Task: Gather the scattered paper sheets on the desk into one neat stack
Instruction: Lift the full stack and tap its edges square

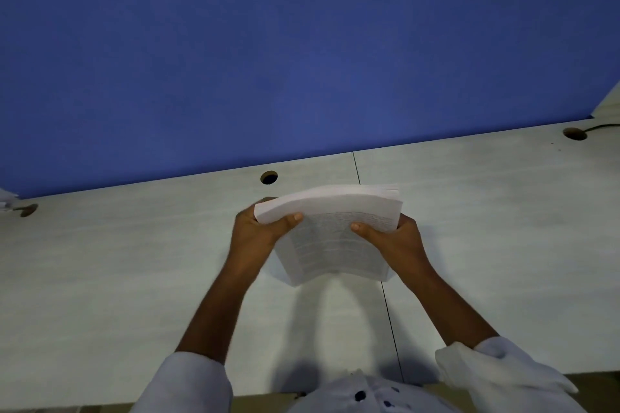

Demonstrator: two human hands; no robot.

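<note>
both hands, left hand (260,231) and right hand (396,240), clamped on paper stack (335,235) between them

A blue partition (302,43) fills the upper half of the frame. Below it runs the pale wood-grain surface (486,211), split by a thin dark seam (391,322). Round cable holes sit along its far edge: one at centre (269,177), one at left (28,210), and one at upper right (575,133) with a dark cable (604,126) beside it.
</note>
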